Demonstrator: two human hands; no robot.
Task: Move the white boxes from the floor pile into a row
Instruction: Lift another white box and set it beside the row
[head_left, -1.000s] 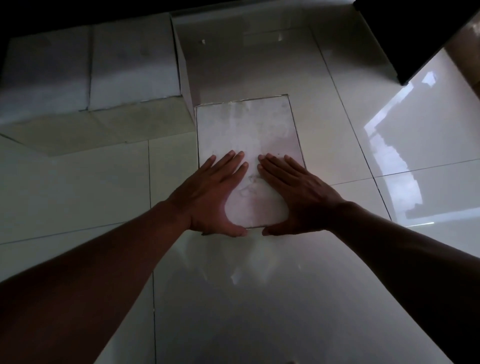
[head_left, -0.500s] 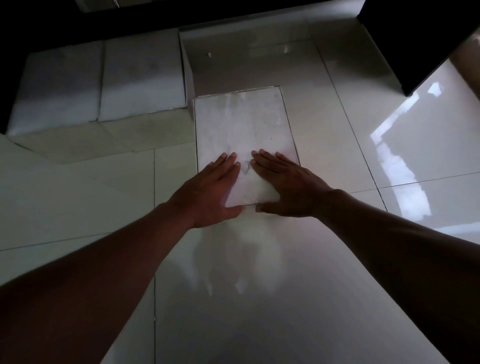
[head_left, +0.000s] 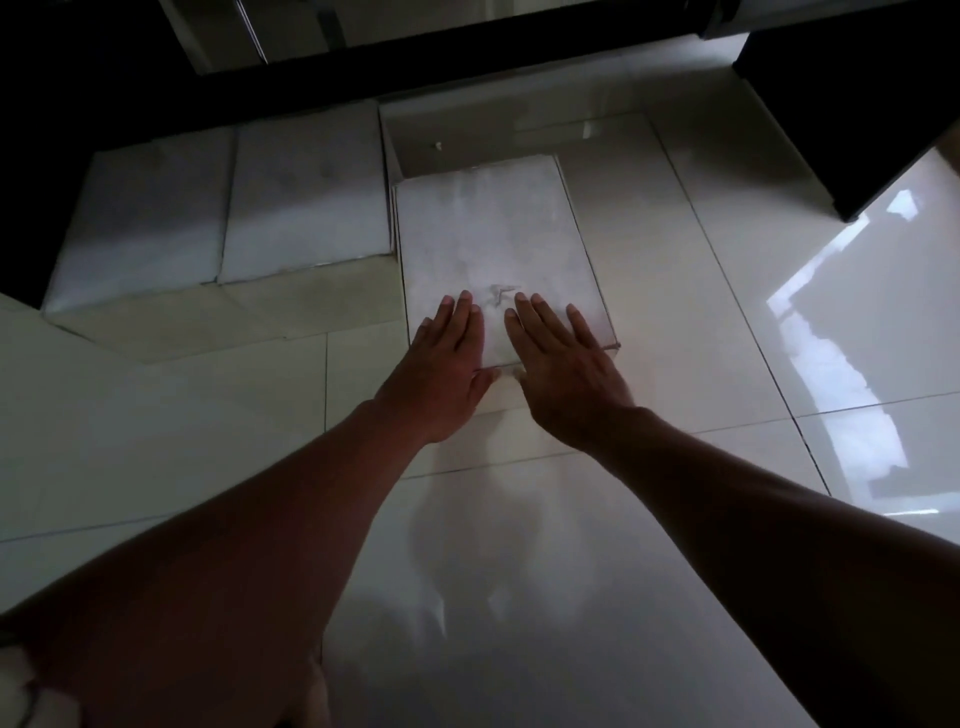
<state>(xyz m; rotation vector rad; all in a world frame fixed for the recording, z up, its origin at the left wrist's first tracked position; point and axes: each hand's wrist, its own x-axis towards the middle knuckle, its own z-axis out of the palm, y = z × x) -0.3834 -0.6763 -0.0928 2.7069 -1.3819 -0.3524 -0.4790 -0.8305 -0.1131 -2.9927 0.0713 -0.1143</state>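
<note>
A white box (head_left: 493, 244) lies flat on the glossy tiled floor, its left edge close against the right end of a row of two white boxes. The nearer one of that row (head_left: 306, 197) and the one left of it (head_left: 145, 223) stand side by side by the dark wall base. My left hand (head_left: 441, 364) and my right hand (head_left: 561, 364) rest flat, fingers stretched out, on the near end of the box, palms over its near edge. Neither hand grips anything.
A dark wall base or furniture edge (head_left: 363, 67) runs behind the row. A dark cabinet (head_left: 857, 104) stands at the upper right. Bright window light reflects on the floor tiles (head_left: 857, 338) at the right.
Both hands have slid the white box away from me across the floor until it sits beside the row's right end; my palms now overhang its near edge.
</note>
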